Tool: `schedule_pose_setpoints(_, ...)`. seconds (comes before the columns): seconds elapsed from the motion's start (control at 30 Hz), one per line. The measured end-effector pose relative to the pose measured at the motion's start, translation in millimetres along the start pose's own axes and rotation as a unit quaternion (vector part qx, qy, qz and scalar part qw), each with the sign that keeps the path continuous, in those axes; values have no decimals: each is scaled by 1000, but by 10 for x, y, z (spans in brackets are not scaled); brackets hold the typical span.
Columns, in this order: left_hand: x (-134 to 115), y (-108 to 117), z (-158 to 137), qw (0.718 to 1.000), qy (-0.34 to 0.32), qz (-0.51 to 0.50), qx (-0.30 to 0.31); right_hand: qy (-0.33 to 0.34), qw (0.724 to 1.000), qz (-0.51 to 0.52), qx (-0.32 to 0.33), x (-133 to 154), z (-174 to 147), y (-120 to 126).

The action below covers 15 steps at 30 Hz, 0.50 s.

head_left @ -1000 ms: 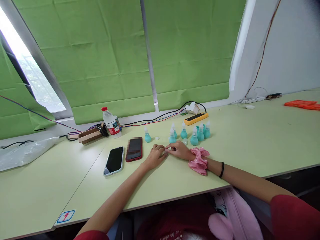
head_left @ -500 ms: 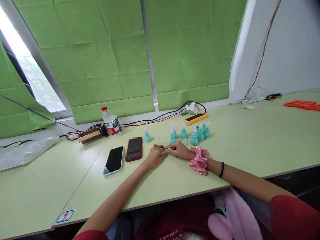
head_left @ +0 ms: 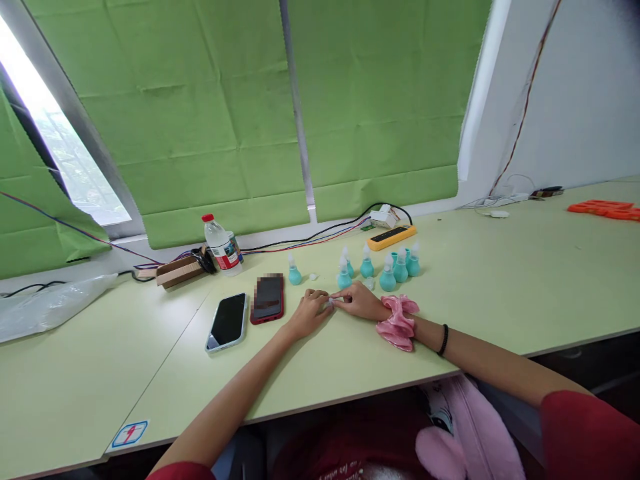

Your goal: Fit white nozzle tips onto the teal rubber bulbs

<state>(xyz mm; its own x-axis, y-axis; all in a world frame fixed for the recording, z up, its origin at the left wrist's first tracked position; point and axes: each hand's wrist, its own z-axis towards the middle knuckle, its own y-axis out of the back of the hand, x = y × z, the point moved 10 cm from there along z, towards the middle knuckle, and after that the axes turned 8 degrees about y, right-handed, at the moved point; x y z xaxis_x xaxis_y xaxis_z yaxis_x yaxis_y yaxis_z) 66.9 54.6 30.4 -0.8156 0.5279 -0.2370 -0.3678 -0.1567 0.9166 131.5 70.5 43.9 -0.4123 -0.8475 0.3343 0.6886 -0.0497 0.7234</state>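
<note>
My left hand (head_left: 311,312) and my right hand (head_left: 361,301) meet low over the table, fingertips together. Pinched between them is a small clear plastic piece (head_left: 331,303), mostly covered by the fingers; its exact kind does not show. Just beyond my right hand stand several teal squeeze bulbs with clear nozzles, like nasal aspirators; the nearest bulb (head_left: 344,279) is close to my knuckles. A single bulb (head_left: 295,274) stands apart to the left. Small clear parts lie on the table, one piece (head_left: 313,277) near that bulb and another piece (head_left: 370,283) among the group.
Left of my hands lie a white-edged phone (head_left: 227,323) and a red-cased phone (head_left: 267,298). Behind them stand a red-capped bottle (head_left: 223,247) and an open cardboard box (head_left: 180,270). A yellow power strip (head_left: 391,238) and cables run along the wall. Orange pieces (head_left: 603,208) lie far right.
My fingers have shifted very slightly around the clear piece, and a little more of it shows between them. Everything else stays in place.
</note>
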Motion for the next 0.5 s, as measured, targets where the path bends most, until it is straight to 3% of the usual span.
schedule_pose_setpoints(0.2,10,7,3,1000,0,-5,-6,29,996,-83,32,48,-2,-18)
schedule_pose_setpoints(0.37,18,-4,5,1000,-8,-5,-11,75,969,-224,74,146,-19,-73)
schedule_pose_setpoints(0.5,24,-5,10,1000,-16,-3,-19,76,962,-242,101,146,-32,-134)
